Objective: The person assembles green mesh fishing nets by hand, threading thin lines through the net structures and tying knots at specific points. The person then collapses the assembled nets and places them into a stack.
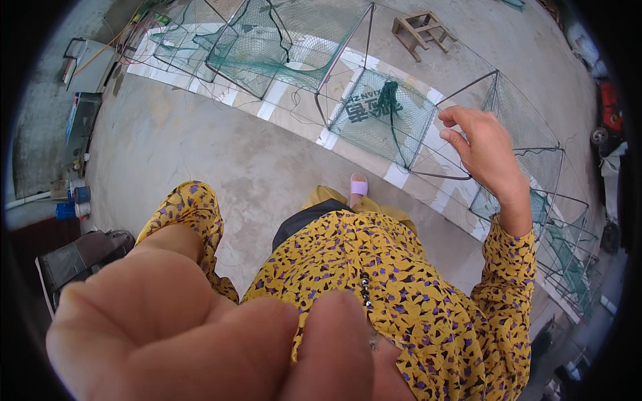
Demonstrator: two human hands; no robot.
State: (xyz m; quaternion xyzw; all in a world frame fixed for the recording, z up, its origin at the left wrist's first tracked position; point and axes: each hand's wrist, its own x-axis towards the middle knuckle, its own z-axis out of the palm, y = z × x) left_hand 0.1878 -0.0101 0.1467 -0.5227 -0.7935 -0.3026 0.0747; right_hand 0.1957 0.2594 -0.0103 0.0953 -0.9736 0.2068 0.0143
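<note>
My left hand (194, 327) is very close to the view at the lower left, its fingers curled and closed. Whatever it may hold is hidden. My right hand (478, 137) hovers over a long net trap, thumb and curled fingers a little apart, with nothing visible between them. The trap has green netting (311, 33) stretched over dark rectangular metal frames (323, 107). It runs from the upper left to the lower right. A bunched dark green piece of net (388, 97) gathers inside the section left of my right hand.
Flattened cardboard (234, 97) with white strips lies under the trap on the concrete floor (160, 144). A small wooden stool (422, 33) stands beyond it. Blue containers (73, 202) and a dark boxy thing (80, 257) are at the left. A red machine (610, 110) is at the far right.
</note>
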